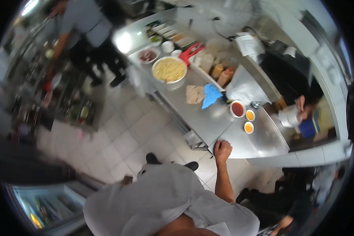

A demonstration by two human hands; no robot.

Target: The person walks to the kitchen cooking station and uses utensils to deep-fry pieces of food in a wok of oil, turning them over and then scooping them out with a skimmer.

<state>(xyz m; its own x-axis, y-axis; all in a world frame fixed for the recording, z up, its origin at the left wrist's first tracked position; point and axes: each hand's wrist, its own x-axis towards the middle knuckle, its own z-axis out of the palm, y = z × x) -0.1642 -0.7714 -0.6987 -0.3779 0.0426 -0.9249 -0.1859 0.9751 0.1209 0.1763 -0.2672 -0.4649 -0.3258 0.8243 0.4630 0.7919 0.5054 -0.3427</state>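
My right hand (223, 150) rests at the near corner of the steel table (208, 128), fingers curled; a small dark patch shows beside it, and what it grips, if anything, is hidden. Only a small blurred part of my left hand (127, 180) shows past my grey shirt, its fingers hidden. Closest to my right hand on the table are two small cups of orange sauce (248, 127) (250, 115) and a larger bowl of red sauce (237, 109). Farther back lie a blue cloth (211, 95) and a beige cloth (194, 94).
A big bowl of pale yellow food (169, 70), a bowl of reddish food (148, 55) and squeeze bottles (225, 76) stand farther along. One person (86, 31) stands at the left shelves. Another person's hand (301, 104) holds a white container (289, 117). A glass-fronted fridge (47, 208) is at lower left.
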